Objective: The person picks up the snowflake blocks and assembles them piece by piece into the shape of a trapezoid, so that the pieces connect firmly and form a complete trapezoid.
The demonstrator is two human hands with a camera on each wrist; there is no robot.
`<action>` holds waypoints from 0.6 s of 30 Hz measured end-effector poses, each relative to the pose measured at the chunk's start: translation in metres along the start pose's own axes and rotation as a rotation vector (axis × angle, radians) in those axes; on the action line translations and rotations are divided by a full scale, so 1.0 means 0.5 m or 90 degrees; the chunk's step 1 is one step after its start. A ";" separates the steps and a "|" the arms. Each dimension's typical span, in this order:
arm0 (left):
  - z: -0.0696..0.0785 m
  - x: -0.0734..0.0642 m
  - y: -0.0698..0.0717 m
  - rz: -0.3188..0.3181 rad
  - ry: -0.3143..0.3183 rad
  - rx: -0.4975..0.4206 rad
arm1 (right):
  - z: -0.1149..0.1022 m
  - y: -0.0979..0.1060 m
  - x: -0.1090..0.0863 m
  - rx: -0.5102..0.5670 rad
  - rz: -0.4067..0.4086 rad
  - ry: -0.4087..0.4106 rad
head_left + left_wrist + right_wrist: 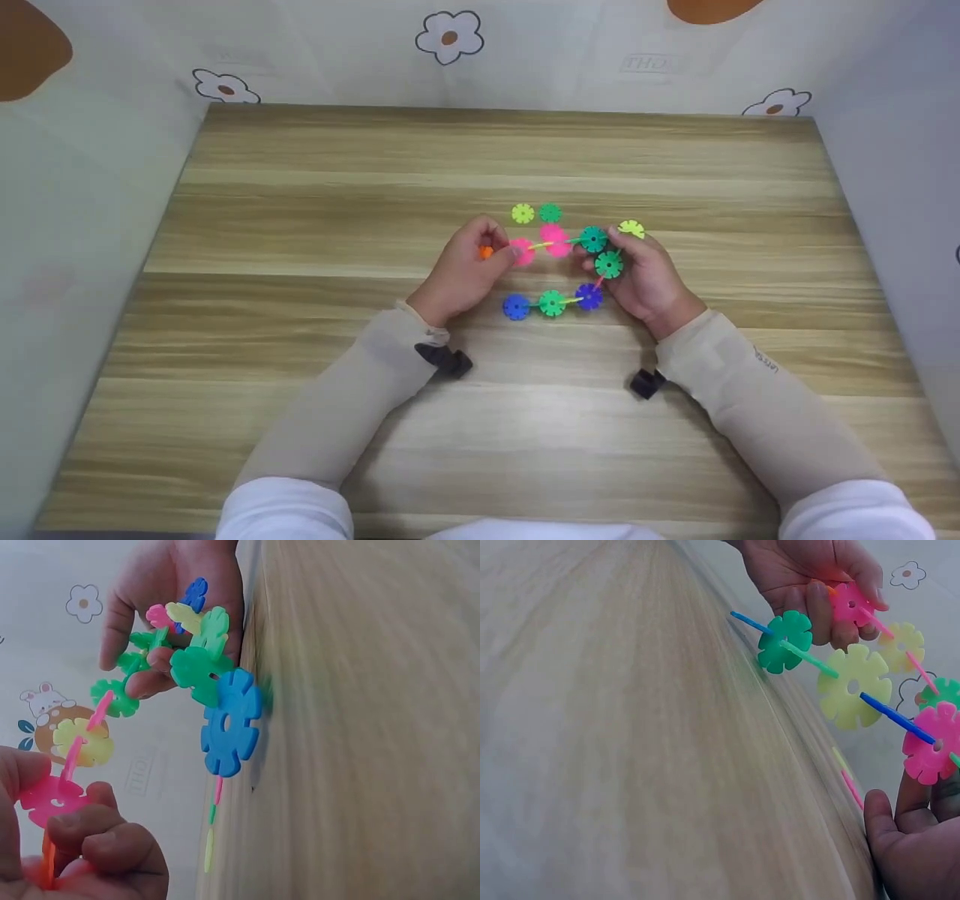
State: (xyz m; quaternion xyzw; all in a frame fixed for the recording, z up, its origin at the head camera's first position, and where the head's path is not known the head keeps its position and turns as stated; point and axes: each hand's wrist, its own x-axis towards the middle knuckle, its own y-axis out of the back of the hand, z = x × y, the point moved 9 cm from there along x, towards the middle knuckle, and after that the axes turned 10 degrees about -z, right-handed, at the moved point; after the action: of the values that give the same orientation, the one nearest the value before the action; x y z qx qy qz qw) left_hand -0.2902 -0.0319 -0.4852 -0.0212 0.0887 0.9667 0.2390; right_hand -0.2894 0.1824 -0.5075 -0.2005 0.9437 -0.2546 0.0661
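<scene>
A chain of notched plastic flower discs, slotted together edge to edge, hangs between both hands in a U shape. The left hand point(465, 262) pinches the pink disc point(54, 801) at one end. An orange disc point(486, 253) shows partly among its fingers. On the other side, the right hand point(649, 281) holds the bend of the chain by the green discs point(592, 239), thumb on top. The lower arm of the chain runs through a dark blue disc point(589, 297) and a green disc point(552, 303) to a blue disc point(231, 723) at its free end.
Loose discs lie flat on the wooden table point(300, 225) beyond the hands: a yellow disc point(523, 214), a green disc point(550, 213), and another yellow disc point(631, 228) by the right hand. Flower-printed walls point(337, 52) enclose the back and sides.
</scene>
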 end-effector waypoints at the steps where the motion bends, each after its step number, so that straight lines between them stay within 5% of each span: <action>1: -0.001 0.000 0.003 0.011 0.002 -0.005 | 0.000 0.001 0.000 0.001 0.000 0.001; 7: -0.010 -0.001 0.018 0.061 0.018 -0.053 | 0.000 0.002 -0.001 -0.001 0.006 0.000; 18: -0.015 0.001 0.011 0.042 0.012 -0.063 | -0.001 0.000 -0.001 -0.008 -0.003 0.001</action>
State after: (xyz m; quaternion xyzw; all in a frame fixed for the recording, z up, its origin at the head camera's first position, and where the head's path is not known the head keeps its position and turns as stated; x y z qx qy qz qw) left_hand -0.2931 -0.0379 -0.4918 -0.0390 0.0433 0.9770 0.2049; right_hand -0.2892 0.1829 -0.5073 -0.2029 0.9448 -0.2492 0.0638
